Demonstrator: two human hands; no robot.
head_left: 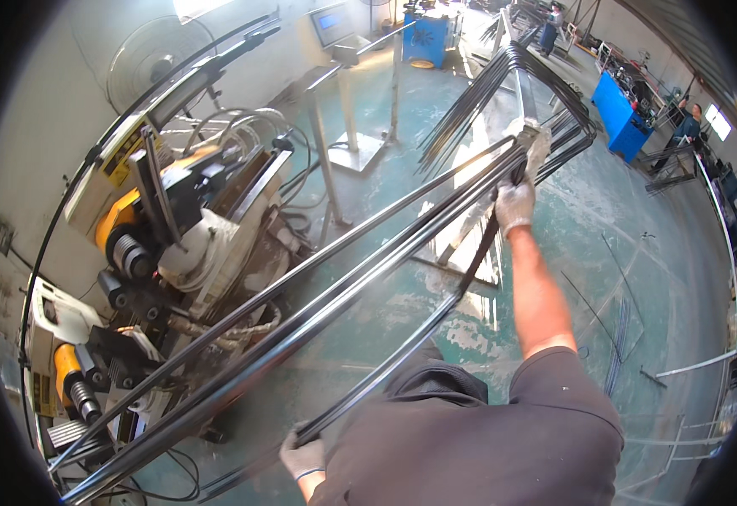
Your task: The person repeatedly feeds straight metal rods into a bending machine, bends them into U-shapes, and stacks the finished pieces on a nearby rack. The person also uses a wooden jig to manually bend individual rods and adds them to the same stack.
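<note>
My right hand (516, 203), in a pale work glove, is at the end of my outstretched arm, closed on the far end of a long dark metal rod (402, 352). Low in front of my body, my left hand (303, 455), also gloved, is wrapped round the same rod, which may be more than one lying together. Beside it, a bundle of long shiny metal rods (334, 308) slants from the lower left up to the wrapped end of a rack (530, 139). Whether my right fingers also touch that bundle is hidden.
Bending machines with orange and black parts (128, 219) line the left wall. Many bent dark rods (516, 63) hang over the rack beam ahead. Farther off are a blue cabinet (621, 114), a person (689, 126) and a scale stand (356, 152). Thin rods (617, 346) lie on the right floor.
</note>
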